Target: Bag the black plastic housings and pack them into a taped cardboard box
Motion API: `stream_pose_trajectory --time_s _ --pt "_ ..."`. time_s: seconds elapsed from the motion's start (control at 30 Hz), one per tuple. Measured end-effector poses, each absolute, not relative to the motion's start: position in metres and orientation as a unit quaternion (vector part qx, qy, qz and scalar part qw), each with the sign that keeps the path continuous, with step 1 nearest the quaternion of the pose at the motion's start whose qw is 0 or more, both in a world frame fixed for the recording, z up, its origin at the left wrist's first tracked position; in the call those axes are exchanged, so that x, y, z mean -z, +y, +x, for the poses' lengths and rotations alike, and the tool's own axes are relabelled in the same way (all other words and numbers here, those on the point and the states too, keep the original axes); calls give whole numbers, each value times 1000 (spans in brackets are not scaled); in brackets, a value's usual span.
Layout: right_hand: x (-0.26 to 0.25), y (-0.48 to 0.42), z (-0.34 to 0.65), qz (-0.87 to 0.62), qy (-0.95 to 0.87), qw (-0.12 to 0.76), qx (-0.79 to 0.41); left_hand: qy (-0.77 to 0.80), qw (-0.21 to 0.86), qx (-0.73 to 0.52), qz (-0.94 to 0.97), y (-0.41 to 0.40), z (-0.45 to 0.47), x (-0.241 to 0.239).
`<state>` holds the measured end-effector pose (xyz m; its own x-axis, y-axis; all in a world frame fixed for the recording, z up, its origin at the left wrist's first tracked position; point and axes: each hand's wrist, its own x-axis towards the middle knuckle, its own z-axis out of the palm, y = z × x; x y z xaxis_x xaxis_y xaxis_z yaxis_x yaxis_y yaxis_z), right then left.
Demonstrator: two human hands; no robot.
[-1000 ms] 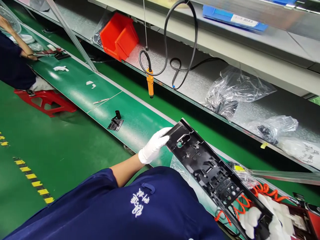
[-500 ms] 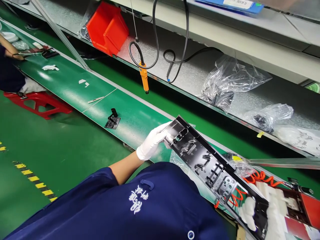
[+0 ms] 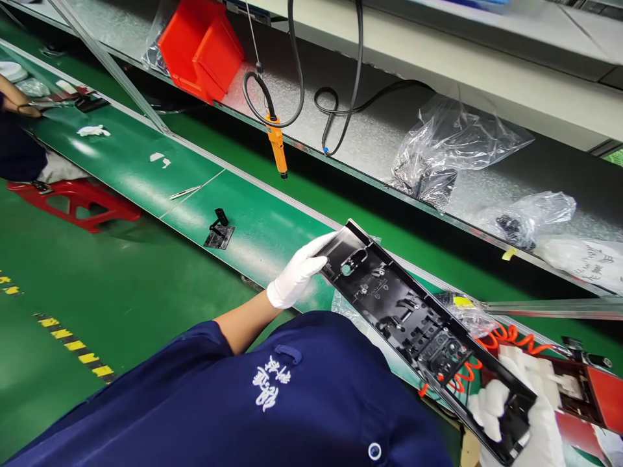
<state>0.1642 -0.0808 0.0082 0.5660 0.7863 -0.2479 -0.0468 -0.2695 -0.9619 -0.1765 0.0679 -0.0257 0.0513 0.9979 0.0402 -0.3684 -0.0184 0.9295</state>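
Long black panel (image 3: 396, 308): it sat between the two hands, held up over the green belt (image 3: 263, 227), tilted, with its ribbed inside facing up.
Left hand (image 3: 298, 275): in a white glove, fingers closed on the panel's far end, arm stretched out.
Right hand (image 3: 511, 415): also gloved, fingers wrapped around the panel's near end.
Orange screwdriver (image 3: 277, 146): it hung on a cord, well above the left hand.
Small black part (image 3: 219, 230): it lay on the belt, left of the left hand.
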Motion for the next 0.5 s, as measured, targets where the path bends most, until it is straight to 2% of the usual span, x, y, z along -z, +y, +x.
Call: stream_pose_trajectory --time_s 0.1,0.3,0.5 --pt "-9 -80 164 -682 -218 580 -389 365 581 -585 433 71 -177 28" --pt "-9 -69 157 -658 -233 592 -402 382 588 -574 422 70 -183 23" --pt "11 -72 151 -575 -210 612 -500 489 573 -543 370 57 -183 14"
